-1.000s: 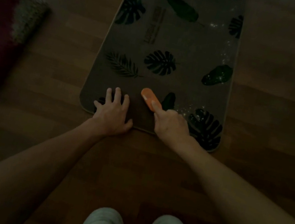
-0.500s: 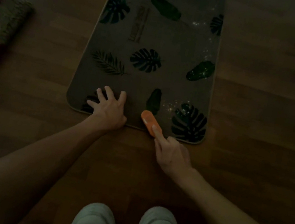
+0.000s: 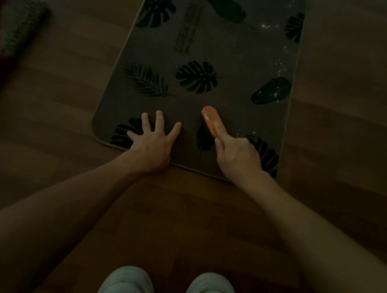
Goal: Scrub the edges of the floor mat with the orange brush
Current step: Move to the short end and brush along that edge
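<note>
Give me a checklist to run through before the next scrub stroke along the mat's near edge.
1. Orange brush gripped by right hand: ok.
2. Left hand flat on floor mat, pinning it: ok.
3. Brush at the near edge: not ok, it sits further in on the mat.
4. Bristles touching the mat: cannot tell, underside hidden.
5. White shoes off the mat: ok.
</note>
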Demonstrator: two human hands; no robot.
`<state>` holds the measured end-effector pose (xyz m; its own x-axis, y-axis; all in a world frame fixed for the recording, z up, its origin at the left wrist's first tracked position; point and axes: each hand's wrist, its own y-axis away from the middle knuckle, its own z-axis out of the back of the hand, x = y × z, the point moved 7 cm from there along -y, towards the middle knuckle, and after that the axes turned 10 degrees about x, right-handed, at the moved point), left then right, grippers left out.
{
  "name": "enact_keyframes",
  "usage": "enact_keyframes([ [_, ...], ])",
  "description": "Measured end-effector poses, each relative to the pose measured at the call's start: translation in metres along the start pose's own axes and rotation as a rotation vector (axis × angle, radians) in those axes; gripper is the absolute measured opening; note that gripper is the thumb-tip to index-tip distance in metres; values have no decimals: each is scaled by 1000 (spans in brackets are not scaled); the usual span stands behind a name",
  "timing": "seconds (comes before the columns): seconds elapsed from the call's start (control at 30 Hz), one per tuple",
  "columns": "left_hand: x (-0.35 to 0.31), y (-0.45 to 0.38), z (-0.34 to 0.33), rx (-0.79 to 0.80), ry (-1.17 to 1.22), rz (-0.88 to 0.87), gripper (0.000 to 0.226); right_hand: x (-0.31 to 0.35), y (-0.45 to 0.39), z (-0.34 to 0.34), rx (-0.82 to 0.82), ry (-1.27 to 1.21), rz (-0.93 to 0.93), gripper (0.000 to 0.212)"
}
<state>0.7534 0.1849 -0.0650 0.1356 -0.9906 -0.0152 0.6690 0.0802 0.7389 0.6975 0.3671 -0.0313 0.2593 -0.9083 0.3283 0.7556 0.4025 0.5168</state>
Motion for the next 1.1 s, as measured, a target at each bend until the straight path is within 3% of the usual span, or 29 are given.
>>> enact_keyframes([
  [0.27,-14,-1,15,-40,20,65,68,-14,79,-56,34,-74,51,52],
  [0.4,-43,-13,24,-98,75,-8,60,-31,83,-52,15,-10,-12,51],
  [0.83,-48,-19,17,-49,-49,-56,66,-35,7,5,-39,33,-69,50],
  [1.1,-55,-17,21,-27,-53,-41,67,-37,74,-40,-46,-25,3,53],
])
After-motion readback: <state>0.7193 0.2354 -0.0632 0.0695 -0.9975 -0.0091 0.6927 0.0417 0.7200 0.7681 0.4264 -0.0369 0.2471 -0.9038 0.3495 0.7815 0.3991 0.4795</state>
